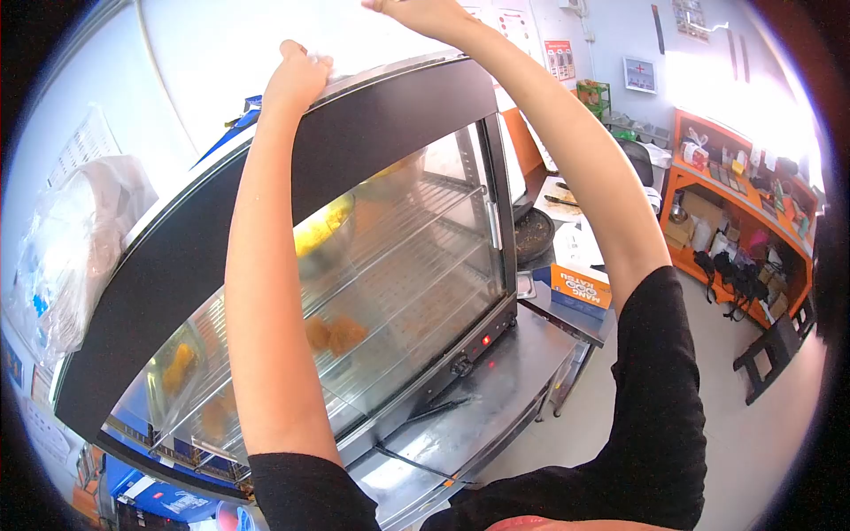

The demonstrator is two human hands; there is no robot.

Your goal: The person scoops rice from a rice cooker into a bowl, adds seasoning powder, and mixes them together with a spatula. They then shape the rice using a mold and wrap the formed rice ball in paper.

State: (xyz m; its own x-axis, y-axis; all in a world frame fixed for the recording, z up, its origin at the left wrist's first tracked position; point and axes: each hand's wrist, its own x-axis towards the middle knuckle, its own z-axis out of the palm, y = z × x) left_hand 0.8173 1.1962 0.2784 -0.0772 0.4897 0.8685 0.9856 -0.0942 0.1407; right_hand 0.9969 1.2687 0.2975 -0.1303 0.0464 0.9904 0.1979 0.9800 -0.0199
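Black short sleeves (660,376) sit nearest the camera, at 4 and 7 o'clock, with both bare arms extended upward from them. Left hand (301,78), at 11 o'clock, is at the upper edge of a glass-fronted display warmer (381,133), fingers curled; whether it grasps anything cannot be determined, as the area behind is overexposed. Right hand (421,13), at 12 o'clock, is above the same unit and partly cut off by the top of the view; its fingers are bent, and whether they pinch anything cannot be determined.

Said warmer occupies the field from 7 round to 12 o'clock and stands on a steel counter (496,376). Contents visible through the glass: a metal bowl of yellow food (326,228) at 10 o'clock and browned food pieces (335,334) at 8 o'clock. A red switch (486,340) glows at 5 o'clock on the lower panel.

Surroundings: a clear plastic bag (84,243) hangs bunched at 9 o'clock, near the warmer's far left side. A dark round pan (532,237) lies at 2 to 3 o'clock. An orange-and-blue box (580,288), its lettering inverted, is at 3 o'clock. Well apart, also toward 3 o'clock, stands an orange shelving unit (742,219) carrying assorted goods.
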